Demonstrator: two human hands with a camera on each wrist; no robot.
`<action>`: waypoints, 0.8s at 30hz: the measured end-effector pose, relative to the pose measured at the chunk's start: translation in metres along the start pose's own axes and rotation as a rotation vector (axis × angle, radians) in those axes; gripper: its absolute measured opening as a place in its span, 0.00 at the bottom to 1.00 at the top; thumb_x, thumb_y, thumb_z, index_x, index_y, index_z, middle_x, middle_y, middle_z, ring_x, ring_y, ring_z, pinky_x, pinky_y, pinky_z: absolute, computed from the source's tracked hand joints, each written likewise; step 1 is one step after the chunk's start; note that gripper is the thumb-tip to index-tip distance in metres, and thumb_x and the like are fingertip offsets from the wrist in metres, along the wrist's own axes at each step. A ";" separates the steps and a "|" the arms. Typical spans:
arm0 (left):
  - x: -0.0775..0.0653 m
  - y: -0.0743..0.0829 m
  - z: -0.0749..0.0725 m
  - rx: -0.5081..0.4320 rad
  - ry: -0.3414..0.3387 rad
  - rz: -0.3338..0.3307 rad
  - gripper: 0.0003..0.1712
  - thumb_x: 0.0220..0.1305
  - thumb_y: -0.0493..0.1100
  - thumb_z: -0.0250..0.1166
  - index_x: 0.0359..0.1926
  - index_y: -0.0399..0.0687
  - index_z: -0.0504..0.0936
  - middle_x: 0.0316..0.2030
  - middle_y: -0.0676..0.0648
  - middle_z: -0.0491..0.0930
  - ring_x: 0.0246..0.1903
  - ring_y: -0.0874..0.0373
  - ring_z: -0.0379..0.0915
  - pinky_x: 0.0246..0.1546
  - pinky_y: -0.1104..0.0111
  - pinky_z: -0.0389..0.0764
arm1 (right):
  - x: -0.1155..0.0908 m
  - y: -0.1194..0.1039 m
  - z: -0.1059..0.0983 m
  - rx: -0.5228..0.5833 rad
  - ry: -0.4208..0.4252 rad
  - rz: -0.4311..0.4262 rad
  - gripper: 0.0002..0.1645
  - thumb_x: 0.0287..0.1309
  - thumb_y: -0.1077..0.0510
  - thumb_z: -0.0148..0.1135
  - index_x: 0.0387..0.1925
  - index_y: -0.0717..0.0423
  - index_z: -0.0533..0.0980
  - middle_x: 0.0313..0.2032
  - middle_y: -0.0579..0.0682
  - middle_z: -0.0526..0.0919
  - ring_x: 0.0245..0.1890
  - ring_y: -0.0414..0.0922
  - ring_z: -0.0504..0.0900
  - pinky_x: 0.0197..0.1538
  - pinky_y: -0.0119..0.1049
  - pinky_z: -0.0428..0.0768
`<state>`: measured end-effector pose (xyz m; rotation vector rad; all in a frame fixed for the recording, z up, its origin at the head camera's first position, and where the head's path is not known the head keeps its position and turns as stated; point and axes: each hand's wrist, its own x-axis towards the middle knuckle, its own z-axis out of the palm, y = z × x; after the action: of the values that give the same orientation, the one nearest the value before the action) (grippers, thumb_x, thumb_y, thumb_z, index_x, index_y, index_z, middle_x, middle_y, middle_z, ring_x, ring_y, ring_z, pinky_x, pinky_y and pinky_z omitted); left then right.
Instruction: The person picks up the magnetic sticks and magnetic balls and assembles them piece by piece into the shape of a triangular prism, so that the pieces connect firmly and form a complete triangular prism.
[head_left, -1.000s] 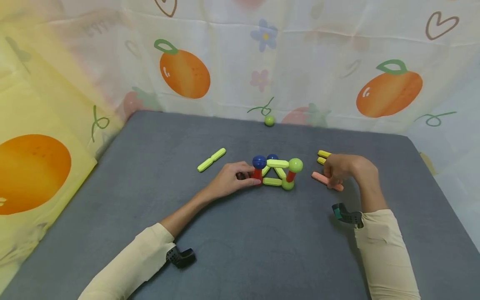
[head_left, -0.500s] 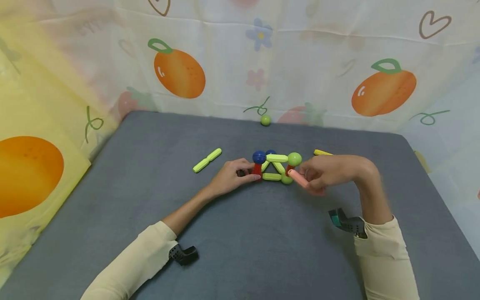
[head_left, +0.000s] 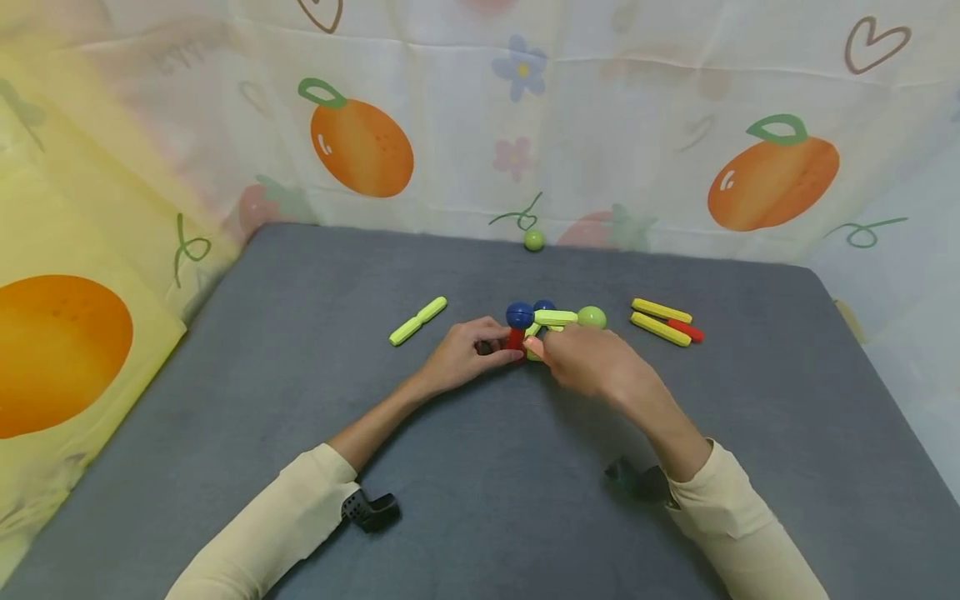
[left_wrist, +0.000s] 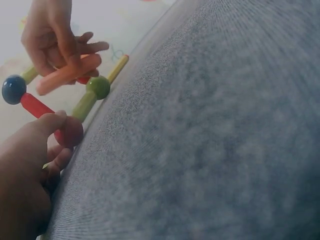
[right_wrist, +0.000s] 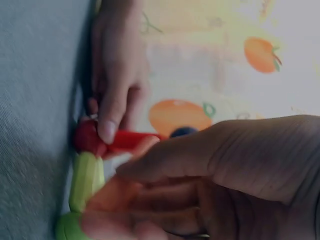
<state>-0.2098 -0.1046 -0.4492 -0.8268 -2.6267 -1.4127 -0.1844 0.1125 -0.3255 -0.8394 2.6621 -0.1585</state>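
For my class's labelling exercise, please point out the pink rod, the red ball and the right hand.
Pink rod [left_wrist: 65, 77]: left wrist view, about mid-length.
Red ball [left_wrist: 72, 133]: left wrist view, its uncovered side.
Right hand [head_left: 588, 360]: head view, back of the hand.

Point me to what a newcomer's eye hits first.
Probably the large printed oranges on the backdrop beyond the grey table. Next, the frame of coloured sticks and balls, held at its lower left red ball by the left hand. In the head view, the right hand, pinching a salmon-pink stick, covers part of that frame.
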 end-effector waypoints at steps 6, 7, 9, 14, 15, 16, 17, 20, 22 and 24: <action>0.002 0.000 0.003 -0.021 0.007 0.008 0.16 0.67 0.44 0.74 0.54 0.45 0.88 0.40 0.46 0.86 0.33 0.63 0.78 0.38 0.72 0.79 | -0.005 -0.010 0.017 -0.001 0.277 0.099 0.27 0.83 0.50 0.47 0.24 0.56 0.72 0.18 0.48 0.65 0.16 0.45 0.68 0.21 0.35 0.64; 0.002 0.000 0.003 -0.022 0.006 0.012 0.16 0.67 0.43 0.74 0.54 0.45 0.88 0.40 0.45 0.86 0.33 0.63 0.78 0.38 0.72 0.79 | -0.005 -0.010 0.020 0.004 0.327 0.096 0.27 0.83 0.51 0.47 0.23 0.56 0.72 0.17 0.48 0.65 0.15 0.45 0.68 0.20 0.35 0.64; 0.002 -0.001 0.003 -0.026 0.003 0.013 0.17 0.66 0.43 0.74 0.54 0.45 0.88 0.40 0.45 0.86 0.33 0.63 0.78 0.37 0.72 0.79 | -0.006 -0.010 0.027 -0.001 0.410 0.097 0.27 0.82 0.51 0.49 0.22 0.57 0.72 0.16 0.48 0.64 0.13 0.45 0.68 0.17 0.37 0.65; 0.002 0.000 0.002 -0.019 0.002 -0.005 0.16 0.66 0.44 0.74 0.53 0.46 0.89 0.41 0.47 0.86 0.33 0.62 0.77 0.37 0.73 0.77 | -0.003 -0.007 0.035 -0.065 0.520 0.069 0.27 0.80 0.51 0.53 0.21 0.57 0.72 0.14 0.48 0.64 0.12 0.46 0.68 0.15 0.40 0.67; 0.001 0.000 0.001 -0.016 0.003 -0.004 0.16 0.66 0.44 0.74 0.53 0.46 0.89 0.41 0.47 0.86 0.34 0.62 0.77 0.37 0.73 0.77 | -0.002 -0.006 0.035 -0.074 0.526 0.062 0.27 0.80 0.50 0.53 0.21 0.57 0.71 0.14 0.47 0.63 0.12 0.45 0.67 0.15 0.39 0.67; 0.001 0.000 0.001 -0.014 0.004 -0.004 0.16 0.66 0.44 0.74 0.53 0.46 0.89 0.42 0.47 0.86 0.34 0.61 0.77 0.38 0.73 0.77 | -0.001 -0.005 0.035 -0.085 0.527 0.056 0.27 0.80 0.50 0.54 0.21 0.56 0.71 0.14 0.46 0.62 0.12 0.44 0.66 0.15 0.39 0.65; 0.001 0.000 0.000 -0.011 0.004 0.000 0.16 0.66 0.44 0.74 0.54 0.46 0.89 0.42 0.46 0.86 0.35 0.60 0.77 0.38 0.72 0.77 | 0.000 -0.004 0.035 -0.094 0.526 0.048 0.27 0.80 0.50 0.54 0.21 0.56 0.70 0.14 0.46 0.61 0.12 0.44 0.65 0.15 0.38 0.64; 0.000 0.000 -0.001 -0.005 -0.001 0.011 0.17 0.67 0.44 0.74 0.55 0.46 0.89 0.44 0.46 0.86 0.37 0.59 0.78 0.39 0.72 0.76 | 0.003 -0.001 0.034 -0.107 0.526 0.032 0.27 0.79 0.50 0.56 0.20 0.54 0.69 0.14 0.44 0.60 0.12 0.42 0.63 0.16 0.35 0.61; 0.000 0.000 -0.001 -0.004 -0.004 0.013 0.17 0.67 0.44 0.73 0.55 0.46 0.89 0.44 0.46 0.86 0.38 0.58 0.78 0.39 0.72 0.76 | 0.005 0.001 0.034 -0.115 0.531 0.019 0.27 0.78 0.50 0.57 0.20 0.54 0.69 0.15 0.44 0.60 0.13 0.42 0.62 0.17 0.35 0.61; 0.000 0.000 -0.001 -0.005 -0.005 0.012 0.17 0.67 0.44 0.73 0.56 0.46 0.89 0.44 0.46 0.86 0.39 0.58 0.79 0.39 0.72 0.76 | 0.006 0.002 0.036 -0.135 0.546 0.008 0.26 0.78 0.50 0.57 0.20 0.55 0.70 0.15 0.45 0.62 0.14 0.43 0.63 0.17 0.36 0.62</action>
<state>-0.2097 -0.1056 -0.4492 -0.8463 -2.6186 -1.4164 -0.1772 0.1104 -0.3609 -0.9341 3.2148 -0.2372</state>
